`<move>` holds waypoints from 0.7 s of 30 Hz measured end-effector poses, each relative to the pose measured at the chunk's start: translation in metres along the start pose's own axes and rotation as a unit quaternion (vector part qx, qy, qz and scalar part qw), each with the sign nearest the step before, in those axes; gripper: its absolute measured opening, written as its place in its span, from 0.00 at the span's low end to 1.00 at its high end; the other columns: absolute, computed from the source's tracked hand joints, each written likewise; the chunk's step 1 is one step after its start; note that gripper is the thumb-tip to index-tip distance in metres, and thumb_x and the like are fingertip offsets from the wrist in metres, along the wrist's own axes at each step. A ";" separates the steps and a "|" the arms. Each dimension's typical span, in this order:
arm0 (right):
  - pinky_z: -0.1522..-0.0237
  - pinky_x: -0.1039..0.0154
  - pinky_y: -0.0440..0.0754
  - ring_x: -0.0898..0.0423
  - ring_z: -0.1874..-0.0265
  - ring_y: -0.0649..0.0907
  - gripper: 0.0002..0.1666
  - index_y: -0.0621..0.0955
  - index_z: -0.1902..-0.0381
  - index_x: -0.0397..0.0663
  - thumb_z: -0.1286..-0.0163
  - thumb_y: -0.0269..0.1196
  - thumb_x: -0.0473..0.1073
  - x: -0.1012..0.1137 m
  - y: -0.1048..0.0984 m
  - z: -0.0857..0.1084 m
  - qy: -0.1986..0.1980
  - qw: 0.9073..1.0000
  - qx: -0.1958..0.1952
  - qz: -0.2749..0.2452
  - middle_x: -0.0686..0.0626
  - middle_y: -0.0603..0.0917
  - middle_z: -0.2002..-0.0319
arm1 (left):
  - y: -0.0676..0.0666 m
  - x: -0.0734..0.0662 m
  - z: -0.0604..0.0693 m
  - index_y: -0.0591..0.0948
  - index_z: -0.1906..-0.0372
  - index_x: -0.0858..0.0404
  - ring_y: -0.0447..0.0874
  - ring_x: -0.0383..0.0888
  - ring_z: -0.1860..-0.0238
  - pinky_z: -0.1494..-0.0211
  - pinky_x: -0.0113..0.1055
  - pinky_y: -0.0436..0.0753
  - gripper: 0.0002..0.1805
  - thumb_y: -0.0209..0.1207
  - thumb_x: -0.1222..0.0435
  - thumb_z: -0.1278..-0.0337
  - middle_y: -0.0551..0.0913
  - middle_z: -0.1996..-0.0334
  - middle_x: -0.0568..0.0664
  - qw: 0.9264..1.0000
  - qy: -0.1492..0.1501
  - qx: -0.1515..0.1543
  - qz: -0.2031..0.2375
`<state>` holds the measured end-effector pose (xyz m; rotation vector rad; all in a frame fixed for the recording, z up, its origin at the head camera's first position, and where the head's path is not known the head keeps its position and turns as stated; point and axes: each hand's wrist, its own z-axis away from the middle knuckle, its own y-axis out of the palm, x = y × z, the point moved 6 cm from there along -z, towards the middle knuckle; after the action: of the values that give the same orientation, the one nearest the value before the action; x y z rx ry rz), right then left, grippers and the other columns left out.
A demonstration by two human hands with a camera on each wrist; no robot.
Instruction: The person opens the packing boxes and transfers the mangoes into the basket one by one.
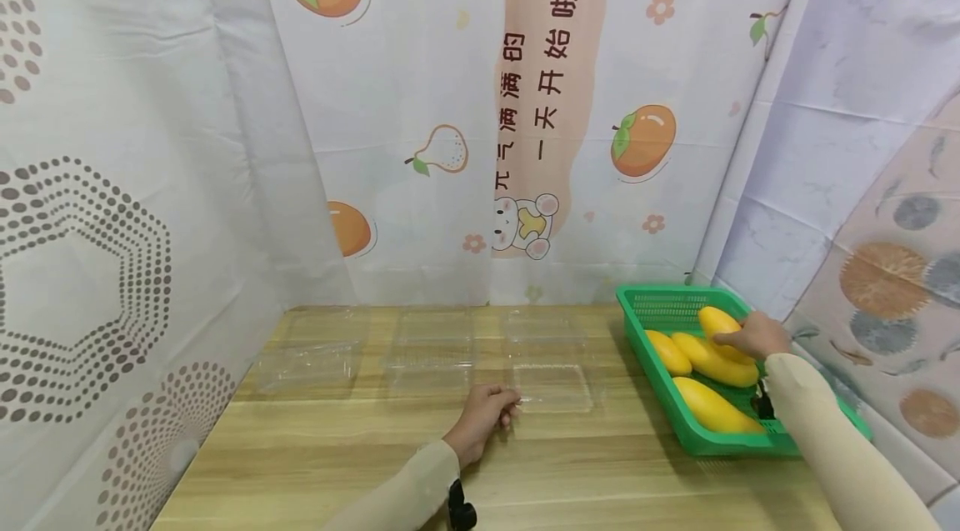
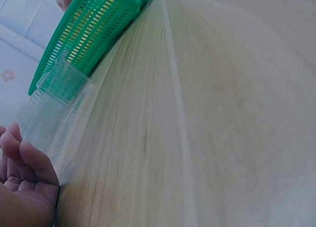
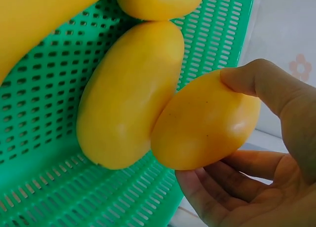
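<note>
My right hand grips a yellow mango between thumb and fingers, over the right side of a green basket. In the right wrist view, the held mango borders another mango lying in the basket. More mangoes, including a long one, lie around it. My left hand rests on the table with loosely bent fingers. Its fingertips are at the near left corner of a clear plastic box with its lid raised; whether they touch it is hard to tell.
Two more clear open boxes stand in the same row, a middle one and a left one. Printed curtains enclose the wooden table at the back and both sides. The basket stands close to the right curtain.
</note>
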<state>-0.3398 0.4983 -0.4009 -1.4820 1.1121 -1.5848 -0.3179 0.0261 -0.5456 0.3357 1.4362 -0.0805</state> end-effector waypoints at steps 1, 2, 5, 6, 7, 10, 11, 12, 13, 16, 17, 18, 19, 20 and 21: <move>0.78 0.63 0.65 0.59 0.83 0.61 0.31 0.61 0.86 0.56 0.35 0.68 0.55 -0.001 -0.001 0.000 -0.001 1.000 0.000 0.003 0.57 0.59 0.85 | 0.000 0.000 0.000 0.83 0.58 0.76 0.74 0.35 0.77 0.74 0.25 0.75 0.14 0.62 0.65 0.31 0.82 0.74 0.51 1.000 0.000 0.001 0.001; 0.78 0.63 0.65 0.59 0.83 0.61 0.31 0.62 0.86 0.56 0.35 0.68 0.55 -0.002 -0.002 0.001 -0.001 1.000 0.002 0.003 0.57 0.59 0.86 | 0.000 0.000 0.000 0.83 0.58 0.76 0.74 0.35 0.77 0.74 0.25 0.75 0.14 0.62 0.65 0.31 0.82 0.74 0.51 1.000 0.000 0.001 0.000; 0.78 0.63 0.65 0.60 0.84 0.60 0.31 0.61 0.86 0.57 0.35 0.68 0.55 -0.006 -0.004 0.001 0.003 1.000 0.006 -0.011 0.57 0.57 0.86 | 0.000 0.000 -0.001 0.83 0.58 0.76 0.74 0.35 0.77 0.74 0.25 0.74 0.14 0.62 0.65 0.30 0.82 0.74 0.51 1.000 -0.001 0.000 0.001; 0.78 0.63 0.65 0.60 0.84 0.59 0.31 0.61 0.86 0.57 0.35 0.68 0.55 -0.007 -0.004 0.001 0.005 1.000 0.009 -0.017 0.58 0.57 0.86 | 0.001 0.000 -0.001 0.83 0.58 0.77 0.74 0.35 0.77 0.74 0.25 0.74 0.14 0.62 0.65 0.30 0.82 0.74 0.50 1.000 -0.001 0.000 0.000; 0.78 0.63 0.65 0.61 0.84 0.58 0.31 0.60 0.86 0.57 0.35 0.67 0.54 -0.009 -0.004 0.001 0.006 1.000 0.013 -0.023 0.58 0.56 0.86 | 0.001 0.000 -0.001 0.83 0.58 0.77 0.74 0.35 0.77 0.74 0.25 0.74 0.14 0.62 0.65 0.30 0.82 0.73 0.51 1.000 -0.001 0.000 0.000; 0.78 0.62 0.65 0.61 0.84 0.58 0.31 0.60 0.86 0.57 0.34 0.67 0.54 -0.015 -0.005 0.000 0.014 0.999 0.024 -0.033 0.58 0.56 0.85 | 0.001 0.001 0.000 0.83 0.57 0.77 0.74 0.36 0.77 0.74 0.25 0.74 0.14 0.61 0.65 0.30 0.82 0.73 0.51 1.000 -0.002 0.000 -0.002; 0.78 0.62 0.66 0.60 0.84 0.59 0.30 0.60 0.85 0.56 0.34 0.66 0.54 -0.018 -0.006 -0.001 0.015 0.999 0.027 -0.032 0.57 0.56 0.85 | 0.001 0.001 0.000 0.83 0.57 0.77 0.74 0.36 0.77 0.74 0.25 0.74 0.14 0.61 0.65 0.30 0.82 0.73 0.51 1.000 -0.003 0.000 -0.003; 0.78 0.61 0.67 0.59 0.83 0.60 0.30 0.61 0.85 0.55 0.34 0.66 0.54 -0.020 -0.006 -0.001 0.018 0.999 0.030 -0.027 0.57 0.57 0.85 | 0.001 0.000 0.000 0.83 0.57 0.77 0.73 0.36 0.77 0.74 0.25 0.74 0.14 0.61 0.65 0.30 0.82 0.73 0.51 1.000 -0.003 0.000 -0.004; 0.78 0.61 0.68 0.58 0.83 0.62 0.29 0.62 0.84 0.53 0.34 0.66 0.54 -0.022 -0.007 -0.001 0.018 0.999 0.029 -0.022 0.56 0.59 0.84 | 0.001 0.000 0.000 0.83 0.57 0.77 0.73 0.36 0.77 0.74 0.26 0.74 0.14 0.61 0.65 0.30 0.82 0.73 0.51 1.000 -0.004 0.000 -0.004; 0.75 0.58 0.73 0.53 0.79 0.69 0.28 0.68 0.81 0.45 0.34 0.67 0.56 -0.028 -0.011 -0.001 0.028 0.999 0.028 -0.009 0.51 0.65 0.82 | 0.000 0.000 0.000 0.83 0.57 0.77 0.73 0.36 0.77 0.74 0.25 0.74 0.14 0.61 0.65 0.30 0.82 0.73 0.51 1.000 -0.004 -0.001 -0.004; 0.75 0.57 0.75 0.51 0.78 0.71 0.28 0.70 0.79 0.41 0.34 0.67 0.56 -0.030 -0.012 0.000 0.030 0.999 0.027 -0.006 0.49 0.67 0.81 | 0.000 0.000 0.000 0.83 0.57 0.77 0.73 0.36 0.77 0.74 0.25 0.74 0.14 0.61 0.65 0.30 0.82 0.73 0.51 1.000 -0.005 -0.001 -0.003; 0.74 0.56 0.76 0.50 0.76 0.72 0.29 0.72 0.77 0.38 0.34 0.67 0.57 -0.031 -0.013 0.001 0.034 0.999 0.027 -0.003 0.47 0.70 0.79 | 0.000 0.000 0.000 0.83 0.57 0.77 0.73 0.36 0.76 0.74 0.25 0.74 0.14 0.61 0.65 0.30 0.82 0.73 0.51 1.000 -0.005 -0.001 -0.003; 0.74 0.55 0.77 0.49 0.76 0.73 0.29 0.73 0.76 0.36 0.34 0.67 0.56 -0.032 -0.014 0.001 0.037 0.999 0.028 -0.003 0.46 0.71 0.79 | 0.000 -0.001 0.000 0.83 0.57 0.77 0.74 0.35 0.76 0.74 0.25 0.74 0.14 0.61 0.65 0.30 0.82 0.73 0.51 1.000 -0.005 -0.001 -0.003; 0.74 0.55 0.77 0.48 0.76 0.73 0.29 0.73 0.75 0.35 0.34 0.68 0.56 -0.033 -0.014 0.002 0.040 0.999 0.029 -0.005 0.45 0.71 0.79 | 0.000 -0.001 0.000 0.83 0.57 0.77 0.74 0.36 0.76 0.73 0.25 0.74 0.14 0.61 0.66 0.30 0.83 0.73 0.51 1.000 -0.005 -0.001 -0.003; 0.74 0.55 0.77 0.48 0.76 0.73 0.29 0.74 0.75 0.34 0.34 0.68 0.56 -0.033 -0.014 0.003 0.041 0.999 0.030 -0.004 0.45 0.71 0.78 | 0.000 -0.001 0.000 0.83 0.57 0.76 0.74 0.36 0.76 0.73 0.25 0.74 0.14 0.60 0.66 0.29 0.83 0.72 0.51 1.000 -0.004 -0.001 -0.004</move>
<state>-0.3318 0.5336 -0.4017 -1.3962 1.0959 -1.6834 -0.3185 0.0259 -0.5450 0.3285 1.4286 -0.0866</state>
